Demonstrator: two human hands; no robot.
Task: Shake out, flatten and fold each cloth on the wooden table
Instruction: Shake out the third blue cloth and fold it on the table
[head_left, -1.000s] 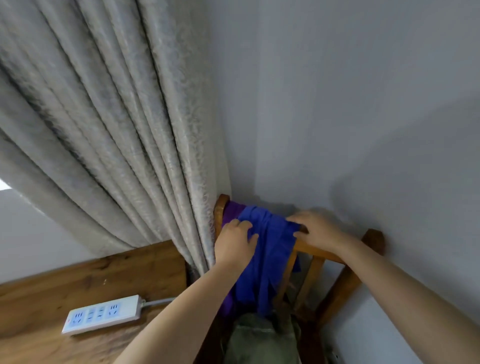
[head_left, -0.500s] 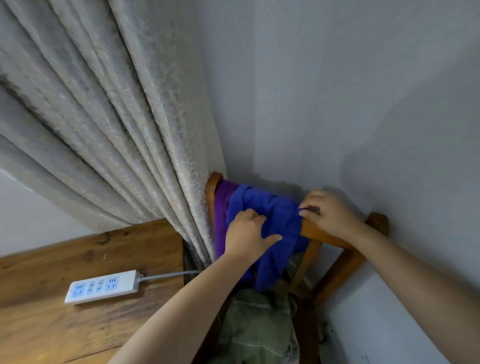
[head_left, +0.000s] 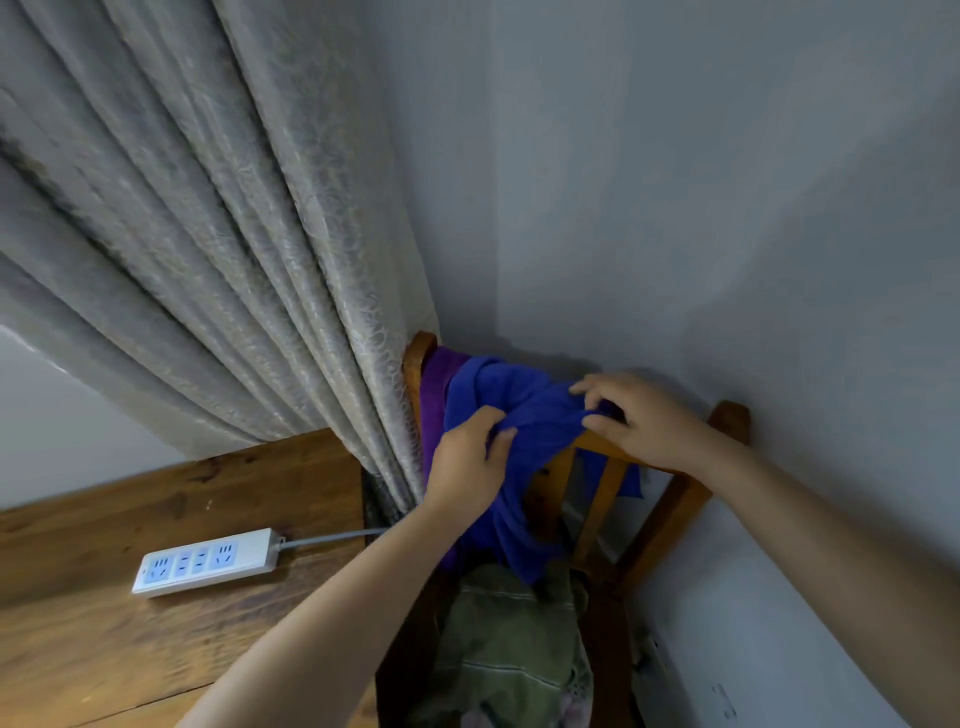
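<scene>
A blue cloth (head_left: 540, 415) hangs over the top rail of a wooden chair (head_left: 722, 421) in the room's corner. A purple cloth (head_left: 434, 395) hangs beside it on the left end of the rail. My left hand (head_left: 467, 462) pinches a fold of the blue cloth at its front. My right hand (head_left: 639, 415) grips the blue cloth's upper edge on the rail. An olive green cloth (head_left: 509, 639) lies bunched on the chair seat below. The wooden table (head_left: 104, 649) is at lower left.
A white power strip (head_left: 208, 561) with blue sockets lies on the table, its cable running right toward the chair. A grey patterned curtain (head_left: 208, 234) hangs down to the table's back edge and touches the chair. Grey walls close in behind and to the right.
Both hands have closed on the blue cloth and bunched it up on the rail. The view has shifted a little, with the table and power strip showing more.
</scene>
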